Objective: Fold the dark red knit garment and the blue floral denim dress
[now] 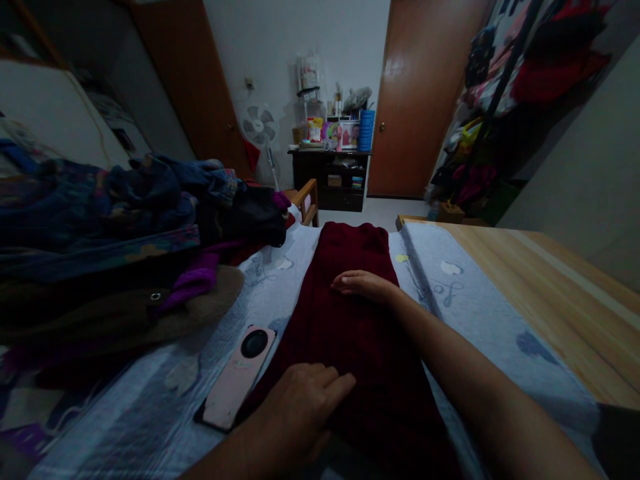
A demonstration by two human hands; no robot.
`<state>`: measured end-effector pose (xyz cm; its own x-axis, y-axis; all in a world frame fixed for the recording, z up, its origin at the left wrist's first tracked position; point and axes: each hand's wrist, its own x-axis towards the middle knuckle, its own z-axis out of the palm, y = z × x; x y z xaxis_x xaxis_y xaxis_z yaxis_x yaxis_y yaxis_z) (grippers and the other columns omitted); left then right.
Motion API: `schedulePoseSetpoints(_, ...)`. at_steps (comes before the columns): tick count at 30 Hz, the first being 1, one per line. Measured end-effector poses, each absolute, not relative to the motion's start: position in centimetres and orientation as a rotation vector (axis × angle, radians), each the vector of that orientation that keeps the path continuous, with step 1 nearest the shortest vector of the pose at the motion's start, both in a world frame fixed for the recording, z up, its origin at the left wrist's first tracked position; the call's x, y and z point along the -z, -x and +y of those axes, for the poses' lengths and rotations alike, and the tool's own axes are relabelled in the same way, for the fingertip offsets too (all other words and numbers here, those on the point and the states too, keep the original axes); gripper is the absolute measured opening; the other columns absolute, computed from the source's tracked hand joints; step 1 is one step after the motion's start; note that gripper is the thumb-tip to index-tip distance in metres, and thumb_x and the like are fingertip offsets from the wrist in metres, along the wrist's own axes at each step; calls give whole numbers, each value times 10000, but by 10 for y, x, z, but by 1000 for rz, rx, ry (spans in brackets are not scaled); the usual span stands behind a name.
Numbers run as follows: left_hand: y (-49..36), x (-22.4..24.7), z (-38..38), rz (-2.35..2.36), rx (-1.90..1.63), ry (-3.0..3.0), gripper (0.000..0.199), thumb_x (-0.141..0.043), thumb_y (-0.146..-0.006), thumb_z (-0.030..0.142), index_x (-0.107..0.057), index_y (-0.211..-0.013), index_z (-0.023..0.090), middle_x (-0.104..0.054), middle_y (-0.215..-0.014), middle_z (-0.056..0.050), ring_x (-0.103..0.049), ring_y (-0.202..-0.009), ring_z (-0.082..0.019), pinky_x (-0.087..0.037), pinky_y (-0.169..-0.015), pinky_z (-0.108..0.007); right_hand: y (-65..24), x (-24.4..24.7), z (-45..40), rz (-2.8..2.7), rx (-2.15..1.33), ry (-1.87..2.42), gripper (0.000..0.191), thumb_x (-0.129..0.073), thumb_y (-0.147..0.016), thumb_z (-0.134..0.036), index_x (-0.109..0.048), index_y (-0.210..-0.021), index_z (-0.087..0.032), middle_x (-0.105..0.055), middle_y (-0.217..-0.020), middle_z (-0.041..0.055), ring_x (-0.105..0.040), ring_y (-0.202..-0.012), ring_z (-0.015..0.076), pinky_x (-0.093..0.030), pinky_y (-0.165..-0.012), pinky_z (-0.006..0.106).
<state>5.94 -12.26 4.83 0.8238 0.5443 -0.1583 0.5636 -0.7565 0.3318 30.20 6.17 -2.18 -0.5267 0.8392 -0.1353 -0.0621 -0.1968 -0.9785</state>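
Observation:
A dark red garment (350,333), knit-like in texture, lies lengthwise on the bed in front of me. My right hand (364,285) rests on its upper middle, palm down with the fingers stretched out. Nearer to me, my left hand (313,403) is closed at the garment's lower part, its fingers curled over the cloth; the fingertips are hidden. Just left of the garment, a pink phone (240,380) with a round black camera lies back side up.
A heap of clothes (125,233) covers the left of the bed, on a pale blue patterned sheet (465,300). Bare wooden board (545,267) shows on the right. Beyond stand a fan (260,125), a wooden chair (306,200), a dark cabinet (330,197) and hanging clothes (555,73).

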Motion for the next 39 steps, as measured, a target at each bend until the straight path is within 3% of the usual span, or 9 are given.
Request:
schedulePoseSetpoints(15,-61,-70,-116,810,6,-2679,644,-577,-689,124,-419,-1296,274,-634,-1136,-50,-598,-1011,-244,-483,-861,-389,-359,22,17,-1266,-1728,1080,312,-742,-723,-405,-689,-918,-167,-717,-1014,97,-654,-990,201,-457,-961,370)
schedulePoseSetpoints(29,-60,-51,-130,828,69,-2697,624,-581,-689,131,-447,-1286,254,-632,-1100,-58,-594,-963,-249,-493,-827,-392,-343,3,-23,-1884,-1246,1277,270,-579,-822,-322,-674,-1048,-209,-678,-1094,45,-597,-1019,212,-417,-965,381)
schedulePoseSetpoints(39,-60,-71,-120,807,-41,-2728,624,-565,-689,117,-446,-1285,263,-649,-1104,-46,-609,-981,-235,-484,-839,-370,-353,11,-21,-1773,-1346,1288,258,-611,-781,-356,-696,-965,-198,-702,-1009,42,-611,-952,205,-436,-902,351)
